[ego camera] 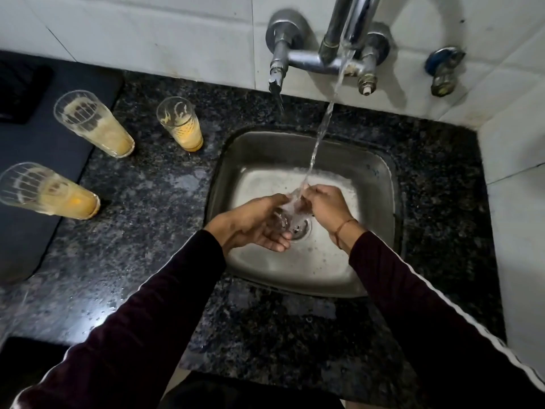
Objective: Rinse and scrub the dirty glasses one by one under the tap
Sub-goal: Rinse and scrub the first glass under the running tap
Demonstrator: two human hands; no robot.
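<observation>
Head view, looking down into the square steel sink (233, 160): I've got one clear drinking glass (290, 212) under the stream from the chrome wall tap (348, 28), water running straight into it. My left hand (253, 225) cups and grips it from below, fingers curled round the body; my right hand (326, 203) pinches the rim end, working at it. The glass lies tilted between both hands, above the drain. So, by my reckoning, early going: three glasses streaked with orange residue wait on the dark speckled granite counter (165, 231), well to my left: far-left glass (91, 124), middle glass (180, 124), near glass (48, 190).
</observation>
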